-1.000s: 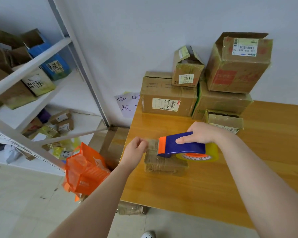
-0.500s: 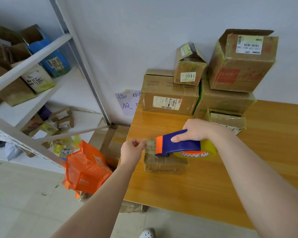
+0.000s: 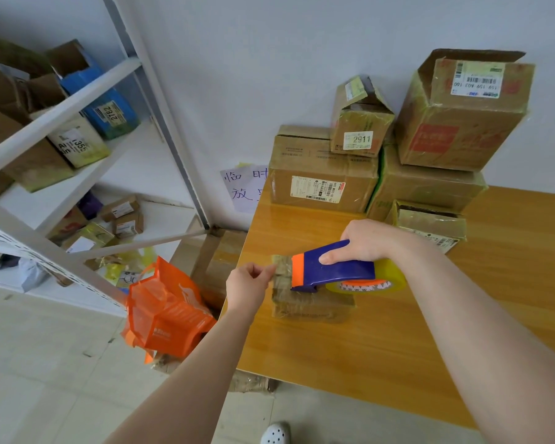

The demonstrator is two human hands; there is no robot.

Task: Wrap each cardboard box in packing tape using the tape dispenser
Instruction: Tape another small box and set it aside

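Note:
A small flat cardboard box (image 3: 308,304), shiny with tape, lies near the left edge of the wooden table (image 3: 382,354). Above it my right hand (image 3: 364,240) grips a blue and orange tape dispenser (image 3: 332,270) with a yellowish tape roll (image 3: 394,280). Its orange front edge points left over the box's left end. My left hand (image 3: 247,283) is beside the box's left end and pinches the free end of the tape (image 3: 281,265) drawn from the dispenser.
Several taped cardboard boxes (image 3: 321,184) are stacked at the back of the table against the wall. An orange bag (image 3: 167,309) hangs off the table's left side over another box on the floor. White shelving (image 3: 61,104) with parcels stands at left.
The dispenser and both hands have kept almost the same pose over the small box. The view has shifted slightly; my left hand sits a little lower on the tape end.

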